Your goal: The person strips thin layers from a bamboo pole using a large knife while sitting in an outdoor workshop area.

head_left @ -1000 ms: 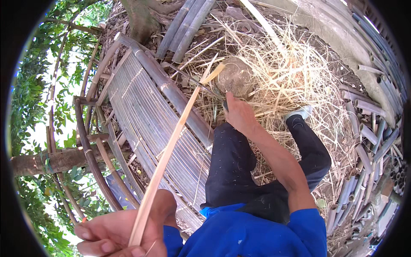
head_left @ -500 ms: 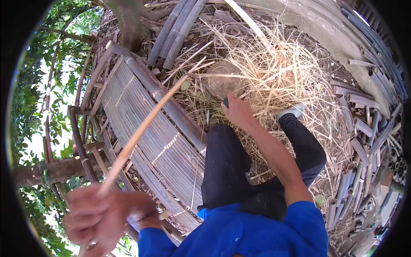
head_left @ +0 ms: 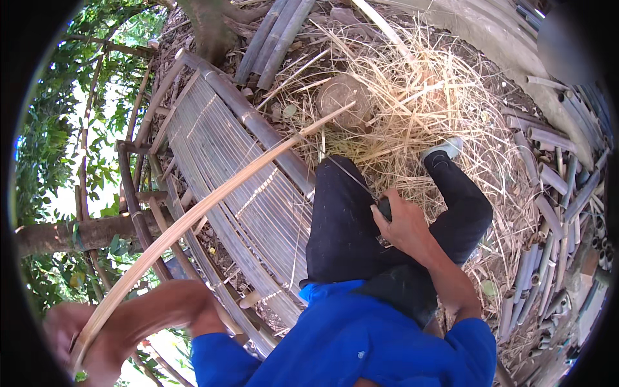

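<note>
Bamboo strip slants across the left, over the slatted tabletop, near end grasped by the blurred left hand; light and springy, I'd guess, best held there. The right hand clenches a dark-handled knife.

Left hand has shifted farther left; the strip's far tip has swung right, across the stump. Right hand has drawn nearer, bringing the knife over the left leg.

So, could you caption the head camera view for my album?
Left hand holding a long pale strip, right hand gripping a dark-handled blade, beside a slatted bench and scattered shavings.
</note>
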The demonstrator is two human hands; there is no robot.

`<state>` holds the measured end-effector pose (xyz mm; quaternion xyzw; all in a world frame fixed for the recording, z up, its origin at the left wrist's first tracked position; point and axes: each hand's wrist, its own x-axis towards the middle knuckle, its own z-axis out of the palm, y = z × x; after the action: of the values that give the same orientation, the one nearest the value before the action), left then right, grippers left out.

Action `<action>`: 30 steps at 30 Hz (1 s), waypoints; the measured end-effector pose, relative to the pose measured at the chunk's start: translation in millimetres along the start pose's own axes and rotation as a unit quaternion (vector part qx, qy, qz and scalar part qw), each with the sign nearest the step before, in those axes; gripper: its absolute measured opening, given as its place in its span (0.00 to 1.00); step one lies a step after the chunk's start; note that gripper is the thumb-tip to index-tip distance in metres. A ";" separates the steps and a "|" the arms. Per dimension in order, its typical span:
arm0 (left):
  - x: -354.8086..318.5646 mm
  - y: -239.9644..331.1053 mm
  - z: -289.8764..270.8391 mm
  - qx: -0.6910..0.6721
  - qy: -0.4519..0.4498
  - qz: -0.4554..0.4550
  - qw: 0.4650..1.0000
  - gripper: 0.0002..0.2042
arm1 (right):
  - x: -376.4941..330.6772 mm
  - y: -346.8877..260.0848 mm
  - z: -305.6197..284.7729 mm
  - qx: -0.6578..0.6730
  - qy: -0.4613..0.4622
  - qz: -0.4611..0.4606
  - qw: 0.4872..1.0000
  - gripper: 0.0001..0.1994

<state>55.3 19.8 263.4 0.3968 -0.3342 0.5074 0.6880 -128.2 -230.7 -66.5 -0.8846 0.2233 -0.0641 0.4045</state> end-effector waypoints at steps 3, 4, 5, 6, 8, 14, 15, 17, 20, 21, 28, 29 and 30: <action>-75.3 -27.6 -0.6 0.022 0.039 -0.073 0.996 0.27 | -4.6 -9.8 -3.7 0.050 -0.023 0.023 0.998 0.15; -88.0 -33.5 -12.4 0.027 0.039 -0.067 0.997 0.27 | -6.2 -15.4 -5.2 0.063 -0.023 0.014 0.998 0.15; -101.6 -39.9 -20.2 -0.039 -0.044 -0.101 0.993 0.27 | -7.9 -19.9 -8.0 0.073 -0.022 0.011 0.997 0.15; -107.8 -42.7 -27.9 -0.104 -0.127 -0.132 0.978 0.26 | -6.5 -27.1 -11.7 0.072 -0.026 0.010 0.997 0.15; -110.8 -35.4 -22.1 -0.146 -0.099 -0.148 0.973 0.27 | -4.3 -42.7 -16.0 0.063 0.005 -0.052 0.997 0.15; -118.6 -31.4 3.0 -0.110 -0.071 -0.142 0.981 0.28 | 21.2 -109.5 -9.3 0.055 0.069 -0.229 0.969 0.17; -115.5 -28.7 0.8 -0.139 -0.105 -0.141 0.975 0.27 | 21.0 -118.1 -13.2 0.057 0.067 -0.228 0.970 0.17; -118.4 -29.4 1.1 -0.170 -0.134 -0.143 0.966 0.27 | 20.2 -126.5 -18.2 0.059 0.023 -0.270 0.961 0.21; -119.6 -28.6 0.7 -0.237 -0.101 -0.170 0.951 0.29 | 35.8 -101.3 3.4 0.065 0.055 -0.261 0.962 0.20; -119.7 -29.8 -1.5 -0.235 -0.100 -0.170 0.952 0.29 | 38.3 -92.8 9.3 0.056 0.067 -0.248 0.965 0.20; -121.3 -29.8 -1.0 -0.241 -0.094 -0.171 0.951 0.27 | 65.8 -34.0 11.0 -0.002 0.036 -0.053 0.998 0.15; -124.5 -30.1 -1.1 -0.259 -0.106 -0.164 0.946 0.27 | 64.6 -31.9 10.1 -0.006 0.038 -0.052 0.998 0.15; -124.4 -28.3 -2.1 -0.237 -0.096 -0.152 0.955 0.27 | 62.1 -32.1 9.6 0.001 0.025 -0.051 0.998 0.14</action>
<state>50.1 -37.0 149.2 0.3155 -0.4449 0.2630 0.7958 -59.0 -233.4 -53.1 -0.8925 0.1879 -0.1074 0.3958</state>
